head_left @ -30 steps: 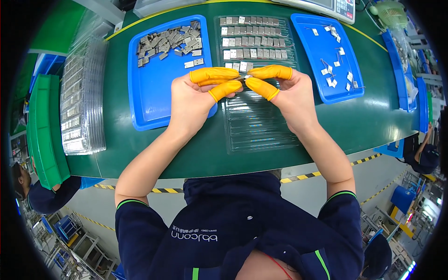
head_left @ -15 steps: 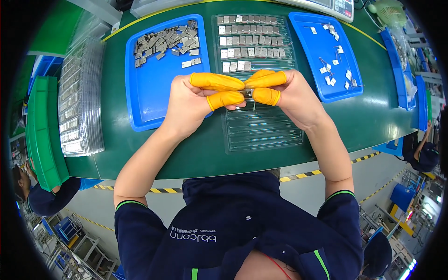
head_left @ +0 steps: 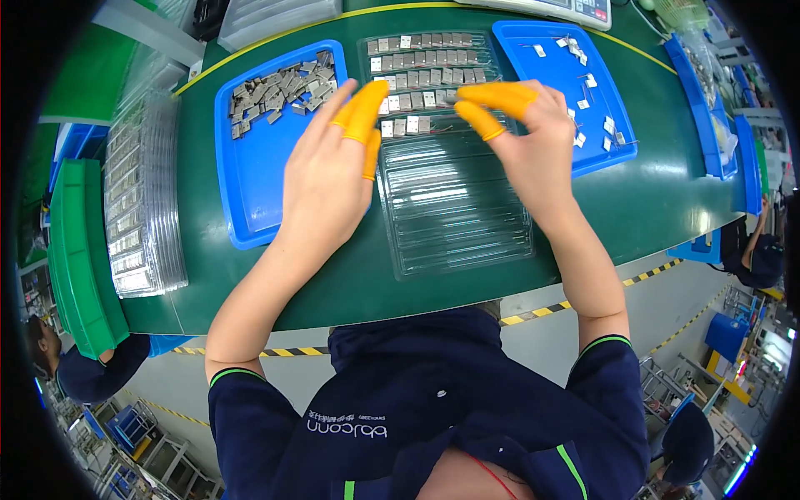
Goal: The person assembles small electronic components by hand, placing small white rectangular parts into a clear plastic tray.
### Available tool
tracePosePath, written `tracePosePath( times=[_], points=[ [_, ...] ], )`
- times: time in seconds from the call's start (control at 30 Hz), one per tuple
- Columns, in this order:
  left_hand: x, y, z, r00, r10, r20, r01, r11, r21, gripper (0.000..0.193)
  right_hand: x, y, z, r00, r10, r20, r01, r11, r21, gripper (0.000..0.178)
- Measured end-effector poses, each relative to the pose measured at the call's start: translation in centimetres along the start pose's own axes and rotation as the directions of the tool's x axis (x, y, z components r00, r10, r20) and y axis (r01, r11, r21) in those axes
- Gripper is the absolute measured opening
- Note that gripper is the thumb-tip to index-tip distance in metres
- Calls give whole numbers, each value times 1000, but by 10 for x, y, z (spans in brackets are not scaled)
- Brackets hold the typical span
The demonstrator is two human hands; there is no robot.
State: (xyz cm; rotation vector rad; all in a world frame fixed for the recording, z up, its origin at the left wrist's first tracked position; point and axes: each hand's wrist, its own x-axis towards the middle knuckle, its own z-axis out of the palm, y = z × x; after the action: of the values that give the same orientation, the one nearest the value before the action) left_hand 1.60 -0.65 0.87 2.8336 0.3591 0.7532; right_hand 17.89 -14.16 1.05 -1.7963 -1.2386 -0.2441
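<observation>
Yellow finger cots cover several fingertips of both hands. My left hand (head_left: 329, 171) is raised between the left blue tray and the clear tray, its fingers apart and nothing visible in them. My right hand (head_left: 533, 133) is over the right part of the clear blister tray (head_left: 458, 208), thumb and forefinger brought close in a pinch. Whatever lies between those tips is blurred. Rows of silver USB connectors (head_left: 412, 126) with thin wires fill the far half of the blister tray. A blue tray (head_left: 250, 192) at left holds a pile of loose silver connector shells (head_left: 283, 90).
Another blue tray (head_left: 542, 92) at right holds small white wired pieces (head_left: 583, 104). Stacked clear trays (head_left: 142, 200) and a green bin (head_left: 79, 250) stand at the left. A scale (head_left: 575, 10) sits at the far edge. Co-workers are at both sides.
My hands have parted from a shared hold on a small piece over the blister tray. The left went left, toward the shell pile; the right moved slightly away from me. The view has shifted slightly.
</observation>
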Motion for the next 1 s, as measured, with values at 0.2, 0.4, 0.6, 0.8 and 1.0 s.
tracePosePath(
  times=[0.2, 0.4, 0.6, 0.8, 1.0],
  points=[
    [7, 12, -1, 954, 136, 267, -132, 991, -34, 47, -10, 2, 12, 959, -262, 113, 284, 910, -303, 16],
    [4, 6, 2, 893, 195, 406, -185, 981, -64, 47, -12, 4, 16, 958, -201, 205, 259, 913, -316, 15],
    [4, 6, 4, 886, 187, 425, -186, 982, -45, 49, -13, 11, 18, 962, -90, 258, 157, 956, -250, 14],
    [6, 7, 2, 883, 186, 431, -189, 981, -36, 50, -12, 16, 17, 961, -76, 267, 131, 972, -193, 16],
    [11, 7, -12, 925, 125, 358, -121, 992, -35, 46, 8, 22, -8, 991, 58, 118, -36, 983, -179, 19]
  ],
)
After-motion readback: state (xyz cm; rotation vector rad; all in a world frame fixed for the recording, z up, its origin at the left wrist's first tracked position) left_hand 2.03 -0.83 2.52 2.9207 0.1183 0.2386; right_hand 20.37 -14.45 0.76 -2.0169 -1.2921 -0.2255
